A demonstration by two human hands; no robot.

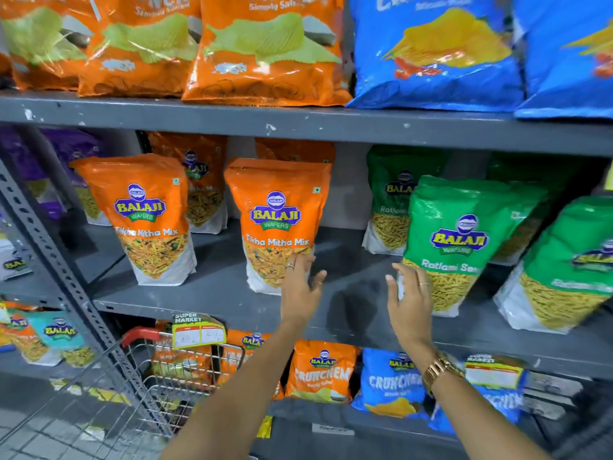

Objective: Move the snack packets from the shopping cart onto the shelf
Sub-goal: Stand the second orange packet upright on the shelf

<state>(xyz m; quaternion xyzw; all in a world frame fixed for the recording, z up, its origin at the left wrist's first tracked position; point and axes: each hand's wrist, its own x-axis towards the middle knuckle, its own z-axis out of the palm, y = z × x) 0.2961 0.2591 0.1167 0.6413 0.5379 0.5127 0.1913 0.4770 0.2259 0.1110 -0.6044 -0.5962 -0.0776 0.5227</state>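
My left hand is open, its fingertips touching the lower right corner of an upright orange Tikha Mitha Mix packet on the middle shelf. My right hand is open too, fingers resting against the lower left of a green Ratlami Sev packet. Between the two hands the shelf board is bare. The wire shopping cart with a red handle sits at the lower left, with an orange packet seen through its mesh.
Another orange packet stands to the left, more green packets to the right. Large orange and blue chip bags fill the top shelf. Small Crunchem bags line the lower shelf. A perforated upright runs down the left.
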